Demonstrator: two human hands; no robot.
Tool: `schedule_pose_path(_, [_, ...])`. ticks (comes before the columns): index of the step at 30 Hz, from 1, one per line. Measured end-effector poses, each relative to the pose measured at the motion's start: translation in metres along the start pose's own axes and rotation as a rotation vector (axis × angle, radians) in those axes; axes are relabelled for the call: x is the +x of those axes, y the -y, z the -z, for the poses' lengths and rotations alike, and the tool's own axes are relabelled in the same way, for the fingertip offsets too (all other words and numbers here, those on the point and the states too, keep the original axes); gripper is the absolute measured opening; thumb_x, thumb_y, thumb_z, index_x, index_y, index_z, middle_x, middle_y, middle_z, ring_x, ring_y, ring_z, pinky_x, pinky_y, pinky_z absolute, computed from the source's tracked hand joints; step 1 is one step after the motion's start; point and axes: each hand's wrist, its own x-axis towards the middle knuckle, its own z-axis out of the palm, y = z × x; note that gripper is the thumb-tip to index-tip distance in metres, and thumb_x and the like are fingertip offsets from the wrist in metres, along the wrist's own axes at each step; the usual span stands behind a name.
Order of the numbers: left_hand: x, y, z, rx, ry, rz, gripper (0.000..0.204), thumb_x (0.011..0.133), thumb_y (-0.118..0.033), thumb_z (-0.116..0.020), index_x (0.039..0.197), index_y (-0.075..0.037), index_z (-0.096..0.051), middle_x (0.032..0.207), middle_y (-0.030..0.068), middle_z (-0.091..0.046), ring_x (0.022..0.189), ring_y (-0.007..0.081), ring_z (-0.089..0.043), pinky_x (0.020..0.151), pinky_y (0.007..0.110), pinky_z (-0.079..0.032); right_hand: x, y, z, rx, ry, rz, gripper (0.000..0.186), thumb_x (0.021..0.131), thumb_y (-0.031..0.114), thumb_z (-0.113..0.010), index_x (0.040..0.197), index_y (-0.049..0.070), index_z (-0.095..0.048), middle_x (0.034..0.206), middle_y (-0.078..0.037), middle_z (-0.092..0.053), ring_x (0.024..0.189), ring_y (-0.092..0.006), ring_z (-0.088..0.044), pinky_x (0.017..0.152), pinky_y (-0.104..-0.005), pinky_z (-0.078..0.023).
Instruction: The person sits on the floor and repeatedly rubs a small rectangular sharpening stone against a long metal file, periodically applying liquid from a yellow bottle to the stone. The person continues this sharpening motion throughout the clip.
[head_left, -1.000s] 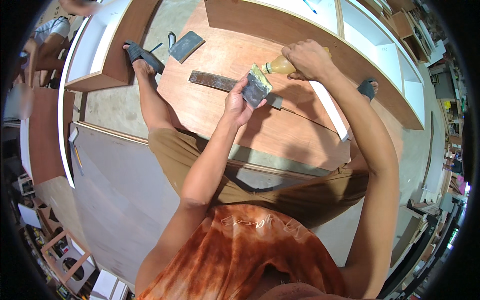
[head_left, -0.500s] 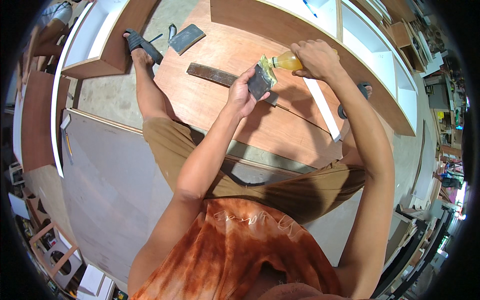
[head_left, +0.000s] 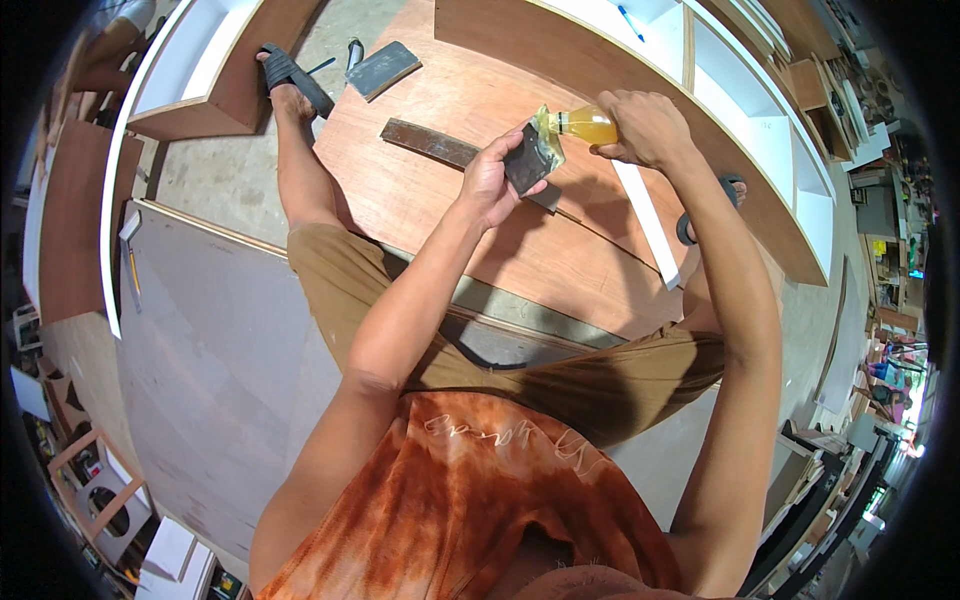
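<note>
My left hand (head_left: pixel 487 185) grips a thin dark rectangular piece (head_left: pixel 526 166), fingers beneath and thumb along its side. Yellowish, glue-like paste coats the upper right edge of this piece. My right hand (head_left: pixel 648 128) is wrapped round a clear plastic bottle (head_left: pixel 590 125) of amber-yellow liquid. The bottle lies nearly level, its narrow neck pointing left and meeting the coated edge; whether anything flows out cannot be made out. Below both hands, a dark worn flat strip (head_left: pixel 428 145) rests on the plywood sheet (head_left: pixel 395 195), partly hidden by my left hand.
A dark rectangular block (head_left: pixel 384 71) lies at the sheet's far left. A white strip (head_left: pixel 646 225) lies to the right. White-lined wooden cabinet frames stand beyond it (head_left: pixel 735 80) and at left (head_left: pixel 205 115). My sandalled feet flank the sheet. A pencil (head_left: pixel 134 270) lies on the grey panel (head_left: pixel 220 350).
The view has shifted slightly. My right hand and the bottle sit a little further right and lower, the neck still at the coated edge. Both grips are unchanged.
</note>
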Motion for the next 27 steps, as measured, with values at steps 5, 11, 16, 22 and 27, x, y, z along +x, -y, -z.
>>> schedule_pose_path(5, [0.002, -0.004, 0.002, 0.042, -0.009, 0.008, 0.044, 0.106, -0.030, -0.046, 0.146, -0.012, -0.052, 0.130, 0.0086, -0.066, 0.111, 0.0232, -0.068, 0.084, 0.046, -0.061, -0.002, -0.001, -0.010, 0.066, -0.025, -0.046, 0.058, 0.077, 0.053, -0.080, 0.103, 0.007, -0.057, 0.097, -0.016, -0.070, 0.095, -0.0364, -0.068, 0.081, -0.0489, -0.054])
schedule_pose_path(11, [0.005, -0.005, 0.001, 0.099, -0.025, 0.027, 0.045, 0.105, -0.030, -0.049, 0.145, -0.011, -0.053, 0.129, 0.0086, -0.066, 0.110, 0.0221, -0.069, 0.084, 0.046, -0.061, -0.001, -0.006, -0.018, 0.095, 0.022, -0.084, 0.057, 0.077, 0.053, -0.080, 0.102, 0.007, -0.056, 0.099, -0.017, -0.071, 0.095, -0.0368, -0.068, 0.081, -0.0484, -0.054])
schedule_pose_path(16, [0.006, -0.006, 0.002, 0.152, -0.023, 0.027, 0.046, 0.104, -0.031, -0.052, 0.145, -0.011, -0.054, 0.128, 0.0080, -0.067, 0.108, 0.0201, -0.068, 0.081, 0.040, -0.061, 0.000, -0.009, -0.020, 0.084, 0.043, -0.078, 0.057, 0.077, 0.053, -0.080, 0.103, 0.007, -0.057, 0.098, -0.016, -0.072, 0.094, -0.0367, -0.069, 0.081, -0.0481, -0.054])
schedule_pose_path(22, [0.014, -0.013, 0.001, 0.558, -0.092, -0.092, 0.042, 0.100, -0.027, -0.054, 0.138, -0.012, -0.065, 0.111, -0.0020, -0.069, 0.091, 0.0057, -0.062, 0.076, 0.025, -0.053, -0.001, -0.011, -0.039, 0.185, -0.046, -0.089, 0.061, 0.075, 0.057, -0.079, 0.108, 0.008, -0.065, 0.100, -0.017, -0.074, 0.096, -0.0365, -0.071, 0.085, -0.0473, -0.056])
schedule_pose_path(27, [0.029, -0.039, 0.012, 1.035, 0.074, -0.415, 0.042, 0.098, -0.023, -0.057, 0.135, -0.007, -0.067, 0.129, 0.0135, -0.068, 0.118, 0.0200, -0.060, 0.102, 0.032, -0.046, 0.020, -0.007, -0.089, 0.610, -0.059, -0.243, 0.074, 0.072, 0.063, -0.080, 0.120, 0.009, -0.069, 0.107, -0.018, -0.074, 0.101, -0.0349, -0.071, 0.090, -0.0445, -0.056])
